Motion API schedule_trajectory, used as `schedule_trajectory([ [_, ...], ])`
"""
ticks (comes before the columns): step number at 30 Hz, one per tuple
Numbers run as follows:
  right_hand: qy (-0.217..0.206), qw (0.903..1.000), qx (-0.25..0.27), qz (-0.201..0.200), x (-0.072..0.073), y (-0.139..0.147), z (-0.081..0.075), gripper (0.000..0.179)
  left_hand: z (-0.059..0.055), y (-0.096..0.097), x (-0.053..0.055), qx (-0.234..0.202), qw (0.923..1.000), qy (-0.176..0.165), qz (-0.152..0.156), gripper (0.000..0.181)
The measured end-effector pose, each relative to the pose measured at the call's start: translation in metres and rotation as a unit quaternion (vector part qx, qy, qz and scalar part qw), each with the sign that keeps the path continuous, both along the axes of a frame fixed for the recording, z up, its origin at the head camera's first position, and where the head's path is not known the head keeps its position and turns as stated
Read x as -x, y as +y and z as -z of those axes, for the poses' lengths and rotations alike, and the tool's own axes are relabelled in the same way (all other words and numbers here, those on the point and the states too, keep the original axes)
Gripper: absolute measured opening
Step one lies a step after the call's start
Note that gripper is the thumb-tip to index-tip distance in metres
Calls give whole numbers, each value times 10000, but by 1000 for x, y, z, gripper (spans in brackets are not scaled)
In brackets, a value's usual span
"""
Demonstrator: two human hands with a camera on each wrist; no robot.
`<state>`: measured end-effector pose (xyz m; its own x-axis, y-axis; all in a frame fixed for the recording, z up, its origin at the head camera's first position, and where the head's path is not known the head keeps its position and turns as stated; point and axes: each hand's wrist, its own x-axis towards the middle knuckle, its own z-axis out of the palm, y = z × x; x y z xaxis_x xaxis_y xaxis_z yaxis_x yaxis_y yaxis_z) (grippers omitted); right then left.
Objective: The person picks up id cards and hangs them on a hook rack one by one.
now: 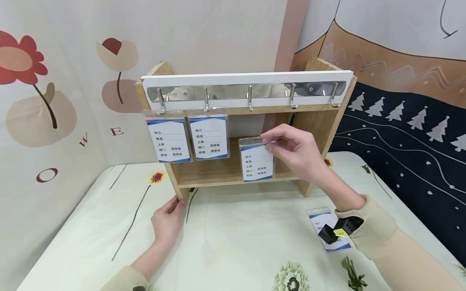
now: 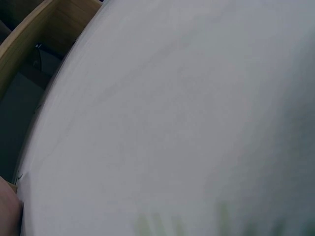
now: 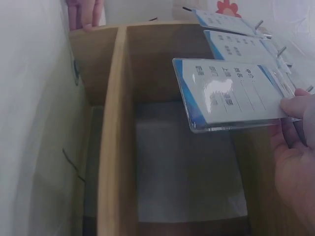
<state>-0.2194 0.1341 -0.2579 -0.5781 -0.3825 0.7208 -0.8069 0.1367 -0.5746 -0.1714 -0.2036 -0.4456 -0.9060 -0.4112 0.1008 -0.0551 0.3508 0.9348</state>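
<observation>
A clear-sleeved name badge [image 1: 256, 161] with a blue-and-white card is pinched at its top right corner by my right hand [image 1: 296, 149]. It is held in front of the wooden rack [image 1: 214, 173], below the middle hook [image 1: 249, 98] and apart from it. In the right wrist view the same badge [image 3: 226, 93] extends from the thumb and fingers. Two similar badges, one at far left [image 1: 169, 139] and one beside it [image 1: 208, 137], hang from the two left hooks. My left hand [image 1: 167, 222] grips the foot of the rack's left side panel.
Another badge [image 1: 322, 220] lies on the pale flowered cloth [image 1: 233, 242], partly hidden by the right wrist camera. Two more hooks, one inner [image 1: 293, 96] and one at the end [image 1: 334, 95], project from the white rail at right. Patterned curtains stand behind the rack.
</observation>
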Motion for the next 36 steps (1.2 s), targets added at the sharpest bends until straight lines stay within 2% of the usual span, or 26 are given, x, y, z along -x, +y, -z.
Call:
schedule_trajectory([
  [8,263,9992,282,-108,1,-9,-8,27,-2,0,-1,28,10000,-23,25,40],
  [21,851,9936,712,188,0,-23,-27,24,-1,-1,0,63,10000,3,-20,39],
  [29,1069,9894,979,126,5,-31,-30,23,-2,1,-1,106,9999,26,-66,38],
  [36,1228,9867,968,438,7,-35,-28,24,-1,0,0,84,10000,3,-27,39],
])
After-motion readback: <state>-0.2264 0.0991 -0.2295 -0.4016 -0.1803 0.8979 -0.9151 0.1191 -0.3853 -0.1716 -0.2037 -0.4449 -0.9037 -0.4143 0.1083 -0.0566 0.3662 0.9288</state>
